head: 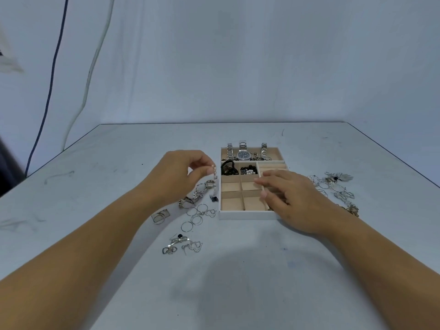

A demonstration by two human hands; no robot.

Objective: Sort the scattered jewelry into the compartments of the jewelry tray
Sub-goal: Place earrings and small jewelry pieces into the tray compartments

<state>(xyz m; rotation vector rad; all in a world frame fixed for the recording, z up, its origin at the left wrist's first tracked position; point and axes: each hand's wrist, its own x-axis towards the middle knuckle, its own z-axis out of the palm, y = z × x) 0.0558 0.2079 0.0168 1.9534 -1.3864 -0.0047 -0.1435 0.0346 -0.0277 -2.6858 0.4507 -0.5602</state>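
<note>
The white jewelry tray [242,215] with beige compartments lies mid-table. Its back compartment holds watches [243,154]; behind the empty squares sit black bands [228,168] and dark and pearl beads [249,170]. My left hand [181,175] pinches a pearl bracelet [215,178] that dangles just left of the tray, above a pile of rings and chains [197,192]. Hoop and heart earrings [196,219] lie nearer me. My right hand [290,198] rests with relaxed fingers over the tray's right side, hiding those compartments.
More scattered jewelry [333,186] lies right of the tray, with a chain [351,209] near my right wrist. A small cluster of heart and bow pieces [182,245] sits at the front left. Cables [47,96] hang down the wall at left.
</note>
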